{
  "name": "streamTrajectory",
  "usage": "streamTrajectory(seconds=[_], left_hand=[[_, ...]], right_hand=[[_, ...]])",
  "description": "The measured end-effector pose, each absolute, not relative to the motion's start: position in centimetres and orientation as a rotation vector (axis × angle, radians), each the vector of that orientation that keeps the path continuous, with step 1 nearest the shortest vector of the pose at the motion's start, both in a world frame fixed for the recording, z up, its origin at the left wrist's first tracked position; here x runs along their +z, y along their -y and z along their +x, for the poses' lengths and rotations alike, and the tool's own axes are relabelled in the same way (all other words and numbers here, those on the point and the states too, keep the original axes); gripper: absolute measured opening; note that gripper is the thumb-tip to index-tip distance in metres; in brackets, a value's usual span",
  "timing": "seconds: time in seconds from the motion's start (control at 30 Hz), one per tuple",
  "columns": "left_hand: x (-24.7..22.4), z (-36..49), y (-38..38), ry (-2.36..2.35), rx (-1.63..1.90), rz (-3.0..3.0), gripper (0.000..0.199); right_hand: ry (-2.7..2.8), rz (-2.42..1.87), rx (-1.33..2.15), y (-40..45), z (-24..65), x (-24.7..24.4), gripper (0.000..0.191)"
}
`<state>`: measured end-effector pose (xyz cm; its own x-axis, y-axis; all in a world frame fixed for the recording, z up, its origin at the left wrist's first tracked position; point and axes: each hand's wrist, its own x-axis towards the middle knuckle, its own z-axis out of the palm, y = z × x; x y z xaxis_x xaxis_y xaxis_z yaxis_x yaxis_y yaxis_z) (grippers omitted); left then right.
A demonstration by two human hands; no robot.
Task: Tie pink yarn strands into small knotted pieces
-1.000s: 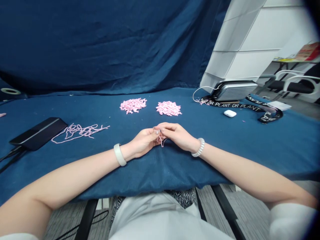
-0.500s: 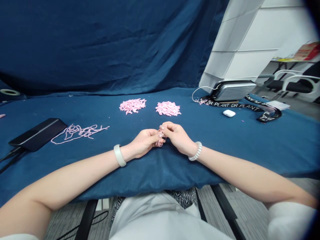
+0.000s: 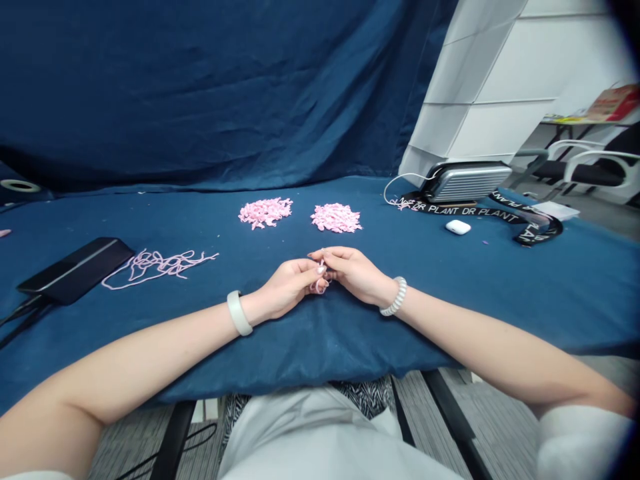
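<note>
My left hand (image 3: 293, 287) pinches a short length of pink yarn (image 3: 317, 288), which curls under its fingertips near the table's front edge. Fingertips of my right hand (image 3: 356, 272) meet it there, closed on the same yarn. Beyond the hands lie two heaps of small pink yarn pieces, a left heap (image 3: 265, 212) and a right heap (image 3: 336, 218). A loose tangle of pink yarn (image 3: 163, 265) rests to the left of my left hand. The fingers partly hide the yarn between them.
On the blue-covered table (image 3: 280, 360), a black device (image 3: 77, 270) with cables lies at left. At right are a white earbud case (image 3: 458, 227), a ribbed silver case (image 3: 470, 182) and a lettered black strap (image 3: 465, 211). A blue cloth (image 3: 200, 93) hangs behind.
The fingertips of my right hand have shifted slightly left and its wrist slightly up. My left hand has hardly moved and keeps its pinch on the yarn.
</note>
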<state>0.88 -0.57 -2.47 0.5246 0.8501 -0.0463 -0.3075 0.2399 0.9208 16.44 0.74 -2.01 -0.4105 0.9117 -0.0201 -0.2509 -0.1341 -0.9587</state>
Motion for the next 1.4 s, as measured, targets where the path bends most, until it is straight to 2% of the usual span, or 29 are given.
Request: streamTrajectory(seconds=[0.13, 0.3, 0.63, 1.4], left_hand=[[-2.6, 0.8, 0.5, -0.617, 0.853, 1.046, 0.02], [-2.6, 0.9, 0.5, -0.678, 0.851, 1.111, 0.021], [-3.0, 0.8, 0.4, -0.727, 0.825, 1.299, 0.023], [-2.4, 1.0, 1.0, -0.669, 0.923, 1.067, 0.019]], right_hand=[[1.336, -0.802, 1.728, -1.2, 17.3, -1.6, 0.029], [1.636, -0.784, 1.521, -1.0, 17.9, -0.4, 0.019], [1.853, -0.909, 1.362, -0.8, 17.5, -0.1, 0.021], [1.505, -0.806, 1.627, -1.7, 18.2, -0.5, 0.03]])
